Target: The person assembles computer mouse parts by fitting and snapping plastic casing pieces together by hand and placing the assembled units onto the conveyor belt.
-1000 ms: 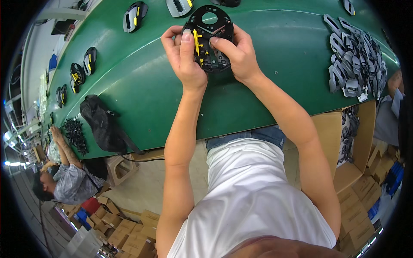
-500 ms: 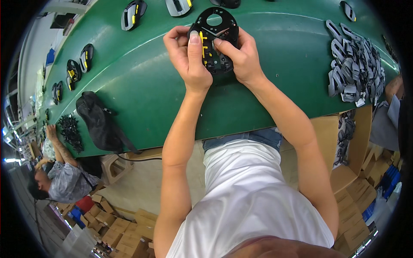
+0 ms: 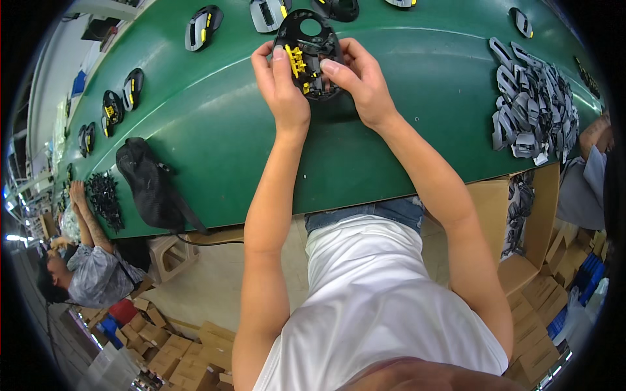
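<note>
A black computer mouse shell point(image 3: 312, 47) with a round hole at its far end is held above the green table, its inner side facing up. My left hand point(image 3: 285, 91) grips its left edge, the thumb beside a row of yellow plastic parts point(image 3: 295, 61) inside the shell. On the right edge, my right hand point(image 3: 364, 81) has its fingers curled around the rim. The right thumb presses into the shell's interior; what lies beneath that thumb is hidden.
Other grey, black and yellow mouse shells point(image 3: 203, 28) lie along the green table point(image 3: 228, 150). A heap of grey plastic parts point(image 3: 536, 104) is on the right. A black mesh bag point(image 3: 149, 182) and small black parts point(image 3: 104, 199) lie left, near a co-worker point(image 3: 101, 274). An open carton point(image 3: 492, 205) stands below the edge.
Both hands have shifted slightly left with the mouse shell, which has tilted so more of the yellow parts show. The right thumb still presses inside it.
</note>
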